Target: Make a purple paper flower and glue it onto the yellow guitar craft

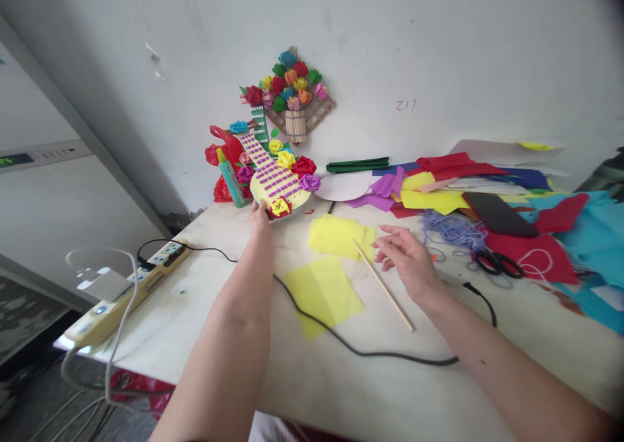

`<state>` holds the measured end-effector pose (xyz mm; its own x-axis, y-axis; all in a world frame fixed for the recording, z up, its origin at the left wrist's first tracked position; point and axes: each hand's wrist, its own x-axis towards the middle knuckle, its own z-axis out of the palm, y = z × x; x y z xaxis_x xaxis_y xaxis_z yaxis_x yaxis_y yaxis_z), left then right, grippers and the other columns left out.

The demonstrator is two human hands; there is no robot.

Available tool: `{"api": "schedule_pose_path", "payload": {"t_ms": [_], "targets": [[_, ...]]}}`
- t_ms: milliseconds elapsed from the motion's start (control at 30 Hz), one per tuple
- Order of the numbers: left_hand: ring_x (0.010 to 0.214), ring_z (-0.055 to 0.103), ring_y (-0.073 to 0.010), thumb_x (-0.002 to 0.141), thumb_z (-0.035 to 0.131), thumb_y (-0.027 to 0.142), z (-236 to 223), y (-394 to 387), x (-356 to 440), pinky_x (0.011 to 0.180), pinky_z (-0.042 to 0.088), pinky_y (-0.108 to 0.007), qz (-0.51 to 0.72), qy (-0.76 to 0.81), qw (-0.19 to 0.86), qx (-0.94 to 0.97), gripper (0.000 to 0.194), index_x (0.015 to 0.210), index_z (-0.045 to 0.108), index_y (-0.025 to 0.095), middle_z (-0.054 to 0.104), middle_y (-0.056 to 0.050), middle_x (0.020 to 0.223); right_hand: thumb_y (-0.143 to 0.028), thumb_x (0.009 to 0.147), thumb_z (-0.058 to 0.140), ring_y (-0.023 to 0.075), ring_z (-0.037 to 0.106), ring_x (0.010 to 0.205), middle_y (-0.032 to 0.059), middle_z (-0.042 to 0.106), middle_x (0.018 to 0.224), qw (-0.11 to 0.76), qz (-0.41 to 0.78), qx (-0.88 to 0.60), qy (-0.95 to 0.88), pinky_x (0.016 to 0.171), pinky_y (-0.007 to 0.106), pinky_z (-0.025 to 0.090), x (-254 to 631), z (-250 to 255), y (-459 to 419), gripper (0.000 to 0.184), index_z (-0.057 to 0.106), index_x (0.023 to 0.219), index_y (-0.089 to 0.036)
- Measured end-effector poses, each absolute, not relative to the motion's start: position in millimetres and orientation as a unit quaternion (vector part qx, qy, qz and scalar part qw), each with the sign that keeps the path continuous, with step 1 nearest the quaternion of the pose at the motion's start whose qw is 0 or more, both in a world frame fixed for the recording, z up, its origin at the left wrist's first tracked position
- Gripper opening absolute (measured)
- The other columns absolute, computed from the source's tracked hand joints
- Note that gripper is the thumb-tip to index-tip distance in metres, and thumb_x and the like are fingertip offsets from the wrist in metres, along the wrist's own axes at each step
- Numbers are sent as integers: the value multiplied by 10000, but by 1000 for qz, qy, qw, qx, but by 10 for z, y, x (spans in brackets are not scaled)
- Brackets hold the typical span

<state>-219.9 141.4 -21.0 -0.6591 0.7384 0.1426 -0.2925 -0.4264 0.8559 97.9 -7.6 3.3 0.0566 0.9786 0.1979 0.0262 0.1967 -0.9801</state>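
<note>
My left hand [261,216] reaches to the back of the table and grips the lower edge of a craft guitar [273,183], cream with purple stripes and paper flowers. A yellow and red paper flower [280,207] sits on the guitar beside my fingers. Fingers apart and slightly bent, my right hand [404,257] hovers with nothing in it. Under and beside it lies a thin wooden stick [385,287], its tip on a stack of yellow crepe paper [336,235]. More yellow sheets [324,296] lie closer to me.
A green glue bottle [231,179] stands left of the guitar. A black cable [351,350] crosses the table from the power strip [131,292]. Coloured paper [439,198], a phone [500,214], yarn [453,229] and scissors [497,263] crowd the right. A flower-basket ornament [295,125] leans on the wall.
</note>
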Motion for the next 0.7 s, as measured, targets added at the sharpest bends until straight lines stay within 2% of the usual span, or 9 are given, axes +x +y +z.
{"api": "schedule_pose_path", "payload": {"t_ms": [100,367,533,700], "targets": [[681,625,-148,760,622,290,-209,1465,-2201,523,482,-238,794,436,332,261,263,1012,613,215,649,-72,952,-406,696,645,128,570,572,31,624,790,554,427,-474,-535,460,243,445,973,57,-92,443,524,1061,-187],[498,556,-104,827,556,319,-136,1577,-2185,496,426,-234,736,537,333,244,215,1007,579,203,612,-46,785,-417,693,641,133,571,573,39,628,802,549,422,-479,-539,457,248,442,979,77,-97,437,529,1051,-193],[443,497,-75,874,477,231,-154,1694,-2224,526,396,-241,711,559,350,244,137,974,515,144,551,-14,648,-407,693,643,128,570,568,35,633,807,543,426,-482,-540,464,248,440,996,69,-77,425,531,1042,-193],[414,492,-107,843,468,148,-275,1864,-2331,508,403,-271,731,500,367,284,46,884,451,135,510,-8,570,-391,690,642,125,565,570,34,630,806,545,428,-480,-538,457,244,437,998,53,-59,420,536,1042,-188]]}}
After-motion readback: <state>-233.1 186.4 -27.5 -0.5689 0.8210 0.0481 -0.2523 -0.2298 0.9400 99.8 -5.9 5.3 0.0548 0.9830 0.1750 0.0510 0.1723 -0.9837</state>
